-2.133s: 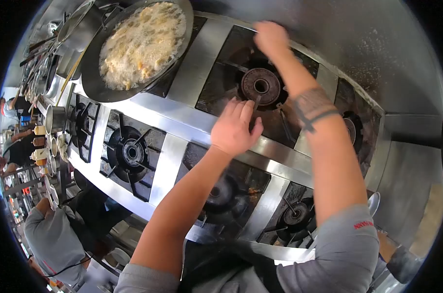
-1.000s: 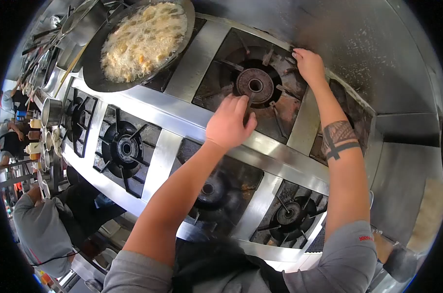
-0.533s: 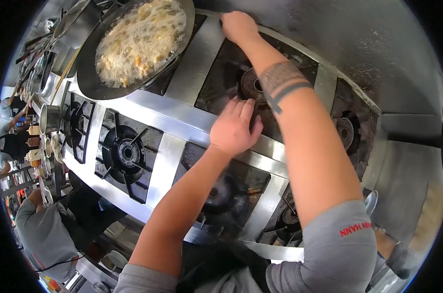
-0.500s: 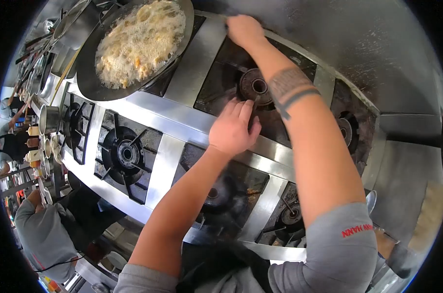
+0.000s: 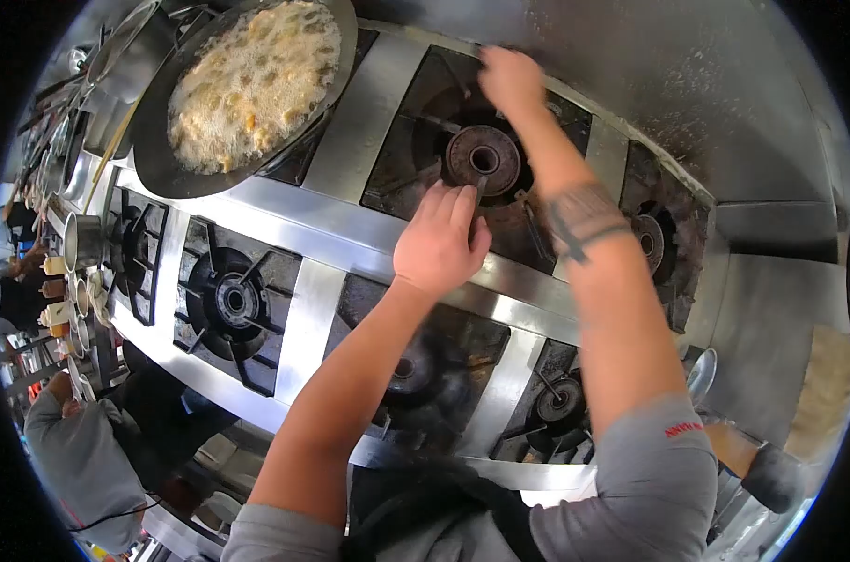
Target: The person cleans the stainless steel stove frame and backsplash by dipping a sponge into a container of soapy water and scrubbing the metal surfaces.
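Observation:
My left hand (image 5: 441, 236) is closed at the front of the back burner (image 5: 483, 159), with a dark bar of the burner grate (image 5: 482, 190) between its thumb and fingers. Beyond the burner, near the rear edge of the stovetop, my right hand (image 5: 513, 81) is curled into a fist, a little smeared by motion. A small dark edge shows at its fingers, but I cannot tell what it is. To the left, a large wok (image 5: 153, 155) holds bubbling oil with golden pieces frying (image 5: 252, 94).
Several burners surround my arms, including a front left burner (image 5: 236, 300) and a right burner (image 5: 648, 242). A metal wall (image 5: 668, 84) rises behind the stove. Pots (image 5: 83, 242) and squeeze bottles stand at far left, near a person in grey (image 5: 93, 468).
My right hand has moved right and slightly toward me along the stove's rear edge. My left hand stays at the burner's front. The whole view has shifted slightly.

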Demonstrator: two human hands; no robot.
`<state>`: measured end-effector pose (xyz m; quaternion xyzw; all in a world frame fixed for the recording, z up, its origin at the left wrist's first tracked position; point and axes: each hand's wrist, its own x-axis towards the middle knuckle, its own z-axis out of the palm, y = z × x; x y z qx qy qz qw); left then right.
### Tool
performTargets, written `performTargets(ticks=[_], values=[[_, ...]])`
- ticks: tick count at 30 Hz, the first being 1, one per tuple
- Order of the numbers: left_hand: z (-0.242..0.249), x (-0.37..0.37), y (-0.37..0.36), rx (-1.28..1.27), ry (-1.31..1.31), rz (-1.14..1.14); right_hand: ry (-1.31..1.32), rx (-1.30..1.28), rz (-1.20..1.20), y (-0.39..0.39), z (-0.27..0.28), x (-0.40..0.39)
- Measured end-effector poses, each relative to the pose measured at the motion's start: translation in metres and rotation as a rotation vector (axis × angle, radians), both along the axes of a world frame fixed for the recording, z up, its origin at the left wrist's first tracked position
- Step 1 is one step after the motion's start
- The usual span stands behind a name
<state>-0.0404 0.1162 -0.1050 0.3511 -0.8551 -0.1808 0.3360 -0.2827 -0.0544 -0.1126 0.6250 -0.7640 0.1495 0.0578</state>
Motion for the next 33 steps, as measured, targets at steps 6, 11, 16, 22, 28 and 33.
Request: performTargets(ticks=[6,11,16,22,28,33], values=[[-0.001,0.001,-0.003,0.006,-0.006,-0.011,-0.098,-0.027,0.121,-0.061,0.017,0.066],[-0.001,0.002,-0.003,0.01,-0.011,-0.012,-0.01,-0.06,0.135,0.042,0.009,-0.044],[0.003,0.001,0.0,0.008,0.016,0.015,-0.006,-0.076,-0.122,0.146,0.008,-0.16],[0.001,0.001,0.0,0.005,0.033,0.031,-0.176,-0.21,-0.089,0.079,0.009,-0.067],[0.0,0.001,-0.001,0.007,0.026,0.027,-0.033,0.014,0.005,0.003,0.029,-0.015],[-0.001,0.003,0.0,0.017,0.045,0.05,0.005,-0.348,0.097,0.063,0.075,-0.017]])
